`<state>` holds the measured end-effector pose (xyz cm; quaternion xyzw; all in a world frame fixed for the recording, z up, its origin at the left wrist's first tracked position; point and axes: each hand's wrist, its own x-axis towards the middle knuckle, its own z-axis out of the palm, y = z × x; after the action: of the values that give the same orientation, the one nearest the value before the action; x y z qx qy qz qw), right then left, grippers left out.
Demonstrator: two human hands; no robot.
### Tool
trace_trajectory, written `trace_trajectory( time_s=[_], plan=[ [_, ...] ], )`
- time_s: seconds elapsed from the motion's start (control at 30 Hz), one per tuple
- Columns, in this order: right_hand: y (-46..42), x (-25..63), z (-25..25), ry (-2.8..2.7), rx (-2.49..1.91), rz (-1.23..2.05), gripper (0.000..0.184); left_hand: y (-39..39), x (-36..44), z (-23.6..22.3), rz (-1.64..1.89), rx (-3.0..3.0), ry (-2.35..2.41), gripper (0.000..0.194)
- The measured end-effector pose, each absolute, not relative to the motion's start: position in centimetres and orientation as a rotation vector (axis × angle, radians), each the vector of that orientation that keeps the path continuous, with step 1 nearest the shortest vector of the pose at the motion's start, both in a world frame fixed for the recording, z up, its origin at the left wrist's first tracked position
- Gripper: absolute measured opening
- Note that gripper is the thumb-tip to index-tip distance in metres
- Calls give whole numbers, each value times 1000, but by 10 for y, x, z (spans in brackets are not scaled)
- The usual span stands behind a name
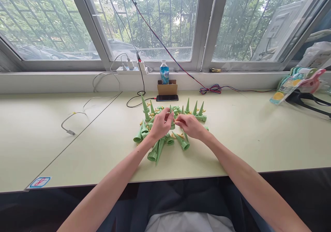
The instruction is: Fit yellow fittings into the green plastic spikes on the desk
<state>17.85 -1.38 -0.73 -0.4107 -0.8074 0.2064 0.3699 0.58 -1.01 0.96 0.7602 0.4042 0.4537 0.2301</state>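
In the head view my left hand (159,124) is closed around a green plastic plant watering spike (172,125), held with its tip up and its wide collar down. My right hand (191,125) pinches a small yellow valve (175,122) against the side of that spike; my fingers partly hide it. More green spikes lie around both hands, such as the spike (184,143) in front with its open threaded end towards me. Several others stand upright at the back, including one spike (187,105) with yellow valves near it.
A black phone (167,98) lies behind the spikes, before a cardboard box (171,88) and a blue bottle (164,72). Cables and a power strip (131,70) are at the back left. Packaged items and black-handled scissors (307,99) lie far right on the pale table (248,138).
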Motion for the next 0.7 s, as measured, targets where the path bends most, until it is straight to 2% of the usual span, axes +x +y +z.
trace_trajectory(
  time_s=[0.17, 0.47, 0.7],
  plan=[
    [-15, 177, -6, -2106, -1073, 539, 32, -10, 5, 11, 1241, 2093, 1087, 26],
    [-22, 174, 6, -2003, -1130, 811, 42, -11, 4, 11, 1237, 2190, 1025, 24],
    [-20, 173, 5, -1960, -1145, 689, 41, -12, 5, 12, 1245, 2124, 1022, 31]
  ],
)
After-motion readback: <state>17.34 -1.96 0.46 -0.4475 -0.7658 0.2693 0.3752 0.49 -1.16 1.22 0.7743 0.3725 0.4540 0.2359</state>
